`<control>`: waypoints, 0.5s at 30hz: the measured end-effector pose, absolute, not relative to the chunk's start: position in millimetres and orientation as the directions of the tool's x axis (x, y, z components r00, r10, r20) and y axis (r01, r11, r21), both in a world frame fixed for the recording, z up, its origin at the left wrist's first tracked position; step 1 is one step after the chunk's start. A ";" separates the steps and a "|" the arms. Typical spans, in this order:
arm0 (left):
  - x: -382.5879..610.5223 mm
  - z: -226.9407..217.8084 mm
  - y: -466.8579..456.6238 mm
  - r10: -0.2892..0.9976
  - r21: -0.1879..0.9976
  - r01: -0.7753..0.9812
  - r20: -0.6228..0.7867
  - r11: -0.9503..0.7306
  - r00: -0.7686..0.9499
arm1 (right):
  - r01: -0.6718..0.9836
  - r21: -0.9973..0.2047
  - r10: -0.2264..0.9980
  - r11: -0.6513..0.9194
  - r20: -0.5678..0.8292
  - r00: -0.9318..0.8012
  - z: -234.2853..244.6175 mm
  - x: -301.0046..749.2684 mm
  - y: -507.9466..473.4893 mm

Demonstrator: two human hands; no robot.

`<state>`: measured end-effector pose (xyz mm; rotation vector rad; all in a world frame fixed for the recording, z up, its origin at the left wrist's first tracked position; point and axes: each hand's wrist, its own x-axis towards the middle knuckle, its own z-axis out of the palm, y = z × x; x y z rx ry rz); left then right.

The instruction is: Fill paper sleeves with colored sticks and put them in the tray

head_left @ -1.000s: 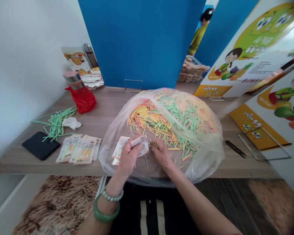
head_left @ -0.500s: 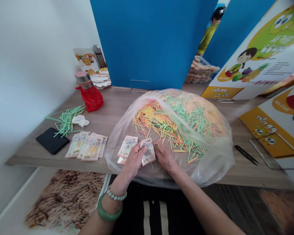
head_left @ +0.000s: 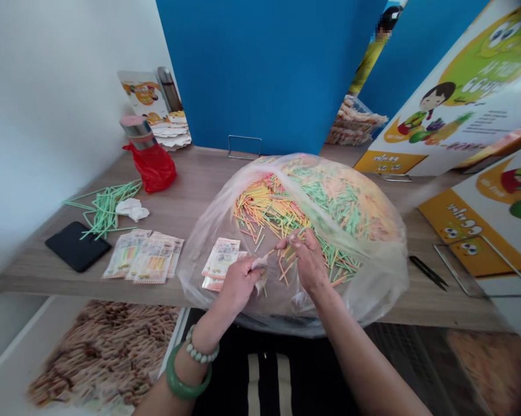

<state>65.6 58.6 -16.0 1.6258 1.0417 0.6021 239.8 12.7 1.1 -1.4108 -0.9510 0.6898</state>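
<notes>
My left hand (head_left: 238,284) is closed on a small printed packet (head_left: 260,277), seen nearly edge-on in front of me. To its right, my right hand (head_left: 311,263) has its fingers closed around a few thin coloured sticks (head_left: 290,253) at the near edge of a heap. That heap of yellow, green and pink sticks (head_left: 269,203) lies in a large clear plastic bag (head_left: 375,294) spread over the table. Several flat printed packets (head_left: 220,257) rest on the bag just left of my left hand. How many sticks I hold is hidden by my fingers.
More filled packets (head_left: 154,261) lie left of the bag, near a black phone-like slab (head_left: 78,247), long green sticks (head_left: 102,211) and a crumpled tissue (head_left: 133,209). A flask in a red bag (head_left: 154,170) stands behind. Black tweezers (head_left: 428,273) lie right. Blue panel (head_left: 260,75) blocks the back.
My right hand has moved right and up from beside the packet to the stick heap and now grips sticks. The packet in my left hand has tilted. The view has shifted slightly.
</notes>
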 end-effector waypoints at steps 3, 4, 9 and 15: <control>66.3 -22.5 57.6 0.849 0.944 0.328 -0.206 0.041 0.486 | -0.038 -0.990 0.869 0.137 0.101 0.485 13.0 236.0 16.4; 66.6 -24.4 57.3 0.840 0.947 0.311 -0.230 0.078 0.492 | -0.094 -0.980 0.869 0.174 0.108 0.482 19.0 232.5 17.6; 68.9 -23.2 56.3 0.794 0.962 0.220 -0.258 0.160 0.551 | -0.159 -0.941 0.876 0.299 0.204 0.438 45.0 206.5 23.0; 68.2 -9.2 55.0 0.772 0.955 0.140 -0.295 0.262 0.563 | -0.045 -0.981 0.902 0.191 0.157 0.401 37.1 192.8 20.6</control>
